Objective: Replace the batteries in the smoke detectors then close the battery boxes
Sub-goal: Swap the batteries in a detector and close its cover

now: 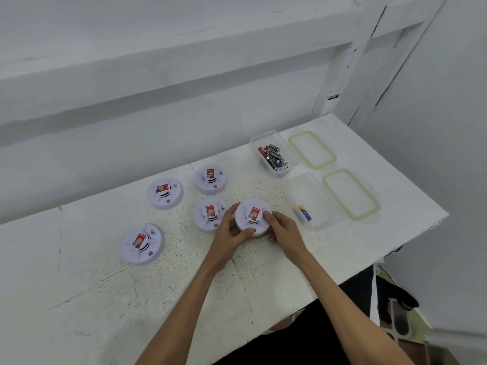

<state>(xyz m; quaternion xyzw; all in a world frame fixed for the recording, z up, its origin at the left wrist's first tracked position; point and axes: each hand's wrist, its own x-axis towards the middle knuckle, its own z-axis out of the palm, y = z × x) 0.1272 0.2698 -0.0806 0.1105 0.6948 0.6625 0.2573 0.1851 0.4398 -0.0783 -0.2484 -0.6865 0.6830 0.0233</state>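
The left hand (232,233) and right hand (284,233) are gripping the smoke detector (252,216) beside the one-battery box (325,206), probably needing an even hold to flip it.

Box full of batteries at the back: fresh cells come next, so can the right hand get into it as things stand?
Probably yes. The box is open, its lid lies beside it, and nothing stands between it and the right hand, which must first let go of the smoke detector.
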